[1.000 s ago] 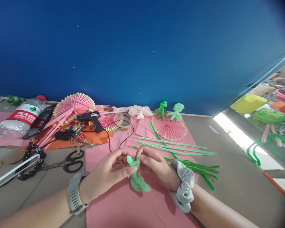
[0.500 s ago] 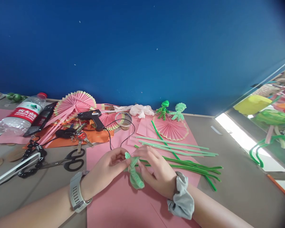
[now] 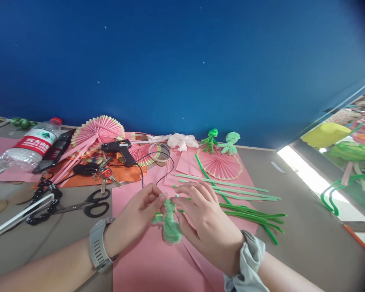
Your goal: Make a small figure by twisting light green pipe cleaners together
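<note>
Between both hands is a pale green pipe-cleaner figure (image 3: 172, 229), wound in coils, its rounded end hanging toward me above pink paper (image 3: 149, 259). The thumb and index finger of my left hand (image 3: 144, 209) pinch its upper end. My right hand (image 3: 200, 219) bends over its right side, thumb and fingers touching the same end. Loose pipe cleaners, light green (image 3: 246, 194) and dark green (image 3: 246, 215), lie just beyond my right hand. Two finished-looking figures, one dark green (image 3: 211, 141) and one pale green (image 3: 230, 142), stand by the wall.
Left of my hands lie black scissors (image 3: 94, 203), keys (image 3: 108, 174) and a black glue gun (image 3: 120, 150) with its cord. Farther left is a plastic bottle (image 3: 33, 144). Pink folded-paper fans (image 3: 97, 132) and a roll of tape (image 3: 159, 153) sit near the blue wall (image 3: 176, 69).
My right hand has shifted and turned, its back now more toward me. The figure has swung more upright, and a side limb now shows at its left.
</note>
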`<state>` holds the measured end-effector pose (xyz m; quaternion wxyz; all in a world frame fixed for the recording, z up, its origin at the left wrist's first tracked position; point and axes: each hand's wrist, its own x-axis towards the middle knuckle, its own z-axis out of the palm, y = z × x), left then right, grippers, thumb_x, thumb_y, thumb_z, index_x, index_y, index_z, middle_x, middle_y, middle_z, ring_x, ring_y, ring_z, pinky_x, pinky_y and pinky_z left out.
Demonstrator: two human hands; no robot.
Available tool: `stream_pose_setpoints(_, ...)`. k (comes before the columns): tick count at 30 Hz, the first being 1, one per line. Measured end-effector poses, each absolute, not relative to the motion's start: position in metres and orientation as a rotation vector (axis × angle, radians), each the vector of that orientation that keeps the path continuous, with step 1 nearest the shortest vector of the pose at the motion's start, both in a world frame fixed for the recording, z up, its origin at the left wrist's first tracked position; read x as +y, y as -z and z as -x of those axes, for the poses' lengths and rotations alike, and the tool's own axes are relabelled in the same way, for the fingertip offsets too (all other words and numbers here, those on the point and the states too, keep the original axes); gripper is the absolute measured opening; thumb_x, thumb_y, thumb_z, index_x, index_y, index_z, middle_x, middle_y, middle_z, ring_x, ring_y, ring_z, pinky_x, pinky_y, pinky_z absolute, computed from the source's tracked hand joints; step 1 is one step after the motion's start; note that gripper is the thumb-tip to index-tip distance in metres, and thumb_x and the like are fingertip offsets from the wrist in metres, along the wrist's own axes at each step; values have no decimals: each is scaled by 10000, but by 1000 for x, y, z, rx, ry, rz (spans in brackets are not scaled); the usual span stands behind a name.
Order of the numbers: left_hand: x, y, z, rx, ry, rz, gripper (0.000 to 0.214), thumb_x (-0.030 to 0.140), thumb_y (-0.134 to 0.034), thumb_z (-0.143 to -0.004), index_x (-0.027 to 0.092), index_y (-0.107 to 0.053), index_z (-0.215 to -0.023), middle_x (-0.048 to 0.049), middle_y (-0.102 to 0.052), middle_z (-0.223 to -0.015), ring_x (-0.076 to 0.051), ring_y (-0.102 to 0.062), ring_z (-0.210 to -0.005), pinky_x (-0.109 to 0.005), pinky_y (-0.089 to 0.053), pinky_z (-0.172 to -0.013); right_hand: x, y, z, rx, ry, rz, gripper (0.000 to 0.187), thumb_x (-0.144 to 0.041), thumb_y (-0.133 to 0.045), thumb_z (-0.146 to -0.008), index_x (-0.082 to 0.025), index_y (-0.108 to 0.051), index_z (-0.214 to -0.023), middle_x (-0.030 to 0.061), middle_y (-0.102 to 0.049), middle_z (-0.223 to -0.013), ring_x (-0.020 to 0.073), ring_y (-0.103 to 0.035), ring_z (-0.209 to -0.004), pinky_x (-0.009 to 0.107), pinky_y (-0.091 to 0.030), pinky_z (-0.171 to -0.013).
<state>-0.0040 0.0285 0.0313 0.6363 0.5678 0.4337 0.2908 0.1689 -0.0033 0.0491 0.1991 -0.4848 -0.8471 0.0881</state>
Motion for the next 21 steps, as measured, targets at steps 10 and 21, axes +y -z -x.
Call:
stream_pose_setpoints(10, 12, -42, 3, 1065, -729, -1520, 160, 340, -419, -877, 206, -482, -816, 12, -547, -743, -133, -518, -686, -228, -387, -598, -19, -72, -164, -2266, -389, 1507, 368, -133, -459, -763, -227, -539, -1110, 83, -519, -1008, 237, -467, -904, 421, -420, -763)
stream_pose_setpoints(21, 8, -46, 10, 1044, -604, -2013, 145, 232, -386, -883, 211, -520, -830, -14, -568, -779, -162, -517, -720, -248, -381, -650, -13, -66, -164, -2098, -728, 1495, 155, -133, -554, -743, -211, -599, -869, 38, -541, -876, 203, -504, -864, 385, -417, -778)
